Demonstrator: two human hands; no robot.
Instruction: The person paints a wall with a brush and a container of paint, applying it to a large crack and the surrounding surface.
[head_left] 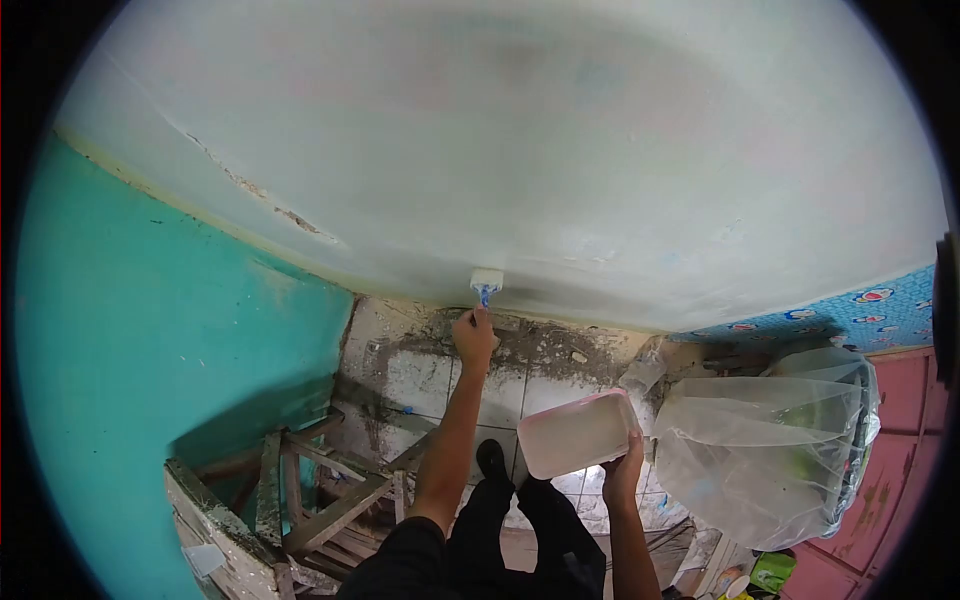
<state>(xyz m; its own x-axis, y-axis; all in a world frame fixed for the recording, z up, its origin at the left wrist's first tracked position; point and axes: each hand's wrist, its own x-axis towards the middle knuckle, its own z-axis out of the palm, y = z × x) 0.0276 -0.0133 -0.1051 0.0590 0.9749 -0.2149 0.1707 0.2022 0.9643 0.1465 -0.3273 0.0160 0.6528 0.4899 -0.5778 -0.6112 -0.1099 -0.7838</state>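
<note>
I have the fingers of the left hand (pixel 474 338) pinched round the blue handle of a brush (pixel 487 281), its pale head seemingly against the white wall (pixel 600 150) near its foot; I judge the step in hand as coating that low strip. The right hand (pixel 624 466) grips the side of a shallow tray (pixel 566 469) holding pale liquid (pixel 573 432). The next move calls, I think, for a steady wrist and a level tray. Farther right, clear plastic (pixel 750 450) wraps something partly green that I cannot make out.
</note>
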